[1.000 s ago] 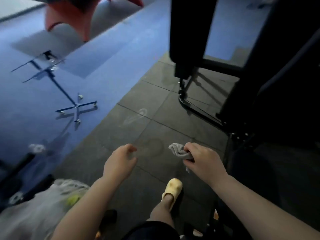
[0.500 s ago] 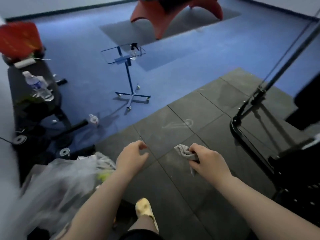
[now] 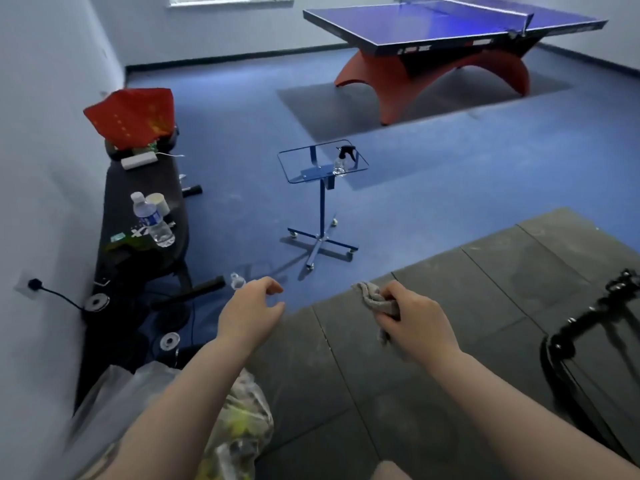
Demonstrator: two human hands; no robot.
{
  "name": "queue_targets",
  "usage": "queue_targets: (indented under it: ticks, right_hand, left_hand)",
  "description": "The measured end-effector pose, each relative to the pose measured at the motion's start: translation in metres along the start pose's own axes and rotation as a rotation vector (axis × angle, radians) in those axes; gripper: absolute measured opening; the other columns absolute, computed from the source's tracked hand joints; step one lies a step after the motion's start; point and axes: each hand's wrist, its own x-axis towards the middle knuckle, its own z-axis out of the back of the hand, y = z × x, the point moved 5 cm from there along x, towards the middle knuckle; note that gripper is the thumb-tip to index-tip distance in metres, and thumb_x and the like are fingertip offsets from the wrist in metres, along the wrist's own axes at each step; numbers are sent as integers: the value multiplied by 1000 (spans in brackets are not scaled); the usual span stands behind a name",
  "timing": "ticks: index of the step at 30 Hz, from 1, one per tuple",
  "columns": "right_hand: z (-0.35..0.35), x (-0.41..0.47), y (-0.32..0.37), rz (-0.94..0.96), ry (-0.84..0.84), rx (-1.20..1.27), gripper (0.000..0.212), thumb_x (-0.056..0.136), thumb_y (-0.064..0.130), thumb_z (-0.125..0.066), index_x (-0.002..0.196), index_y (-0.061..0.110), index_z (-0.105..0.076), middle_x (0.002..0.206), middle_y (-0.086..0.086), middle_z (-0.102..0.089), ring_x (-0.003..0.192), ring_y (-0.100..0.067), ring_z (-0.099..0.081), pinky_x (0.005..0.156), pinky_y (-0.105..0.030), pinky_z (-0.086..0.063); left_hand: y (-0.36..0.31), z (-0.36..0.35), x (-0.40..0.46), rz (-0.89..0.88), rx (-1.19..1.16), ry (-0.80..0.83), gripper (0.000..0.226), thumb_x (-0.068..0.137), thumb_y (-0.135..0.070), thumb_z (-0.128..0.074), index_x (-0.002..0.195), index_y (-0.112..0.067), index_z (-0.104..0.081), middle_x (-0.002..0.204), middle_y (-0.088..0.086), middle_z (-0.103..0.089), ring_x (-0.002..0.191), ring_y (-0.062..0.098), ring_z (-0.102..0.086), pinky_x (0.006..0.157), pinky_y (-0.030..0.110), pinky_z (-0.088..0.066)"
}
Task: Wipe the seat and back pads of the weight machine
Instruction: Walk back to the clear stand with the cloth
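My right hand (image 3: 417, 323) is closed around a crumpled grey cloth (image 3: 375, 299), held out over the dark rubber floor mats (image 3: 502, 282). My left hand (image 3: 251, 313) hangs beside it with loosely curled fingers and nothing in it. A clear spray bottle with a black trigger (image 3: 343, 161) stands on a blue wheeled stand (image 3: 322, 202) ahead of both hands, well out of reach. Only a black base bar of the weight machine (image 3: 581, 341) shows at the right edge; its seat and back pads are out of view.
A black bench (image 3: 145, 209) along the left wall carries a water bottle (image 3: 152, 220), a cup and a red bag (image 3: 133, 116). A clear plastic bag (image 3: 239, 420) lies under my left arm. A blue table-tennis table (image 3: 450, 22) stands at the back.
My view has swung left and up, away from the machine's black pads toward the room. Both hands keep their pose; the cloth stays in my right hand.
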Motion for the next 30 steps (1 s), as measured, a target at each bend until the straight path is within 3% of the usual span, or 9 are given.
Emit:
queue_targets:
  ticks: [6, 10, 16, 21, 30]
  right_hand:
    - [-13, 116, -6, 59, 39, 44, 12, 89, 30, -63, 87, 24, -53, 69, 9, -67, 67, -14, -60, 61, -34, -50]
    - [-11, 197, -3, 123, 50, 76, 10, 88, 26, -64, 86, 22, -54, 66, 8, -66, 62, -17, -60, 58, -33, -48]
    - [-9, 310, 11, 216, 58, 45, 9, 88, 22, -62, 87, 18, -54, 67, 1, -66, 60, -22, -60, 58, -41, -52]
    - [-27, 384, 31, 241, 64, 22, 9, 88, 22, -62, 90, 17, -55, 72, -2, -66, 63, -26, -61, 59, -39, -51]
    - [-83, 533, 65, 45, 38, 17, 9, 90, 25, -59, 89, 20, -52, 75, 4, -66, 67, -20, -60, 60, -35, -50]
  left_hand:
    - [-4, 2, 86, 45, -34, -60, 16, 82, -23, -61, 95, -31, -63, 109, -7, -63, 99, 17, -59, 82, 34, -48]
    - [-6, 17, 143, 118, -32, -149, 18, 84, -22, -60, 101, -27, -65, 107, -5, -62, 88, 14, -54, 71, 28, -41]
    - [-8, 39, 223, 186, -47, -214, 22, 89, -24, -58, 111, -25, -63, 116, -6, -59, 105, 14, -56, 75, 27, -40]
    - [3, 56, 297, 187, -64, -227, 22, 89, -24, -58, 110, -26, -63, 118, -8, -61, 106, 12, -56, 80, 30, -47]
    - [59, 110, 479, 96, -20, -140, 21, 90, -25, -58, 111, -28, -63, 119, -10, -61, 107, 10, -56, 81, 31, -49]
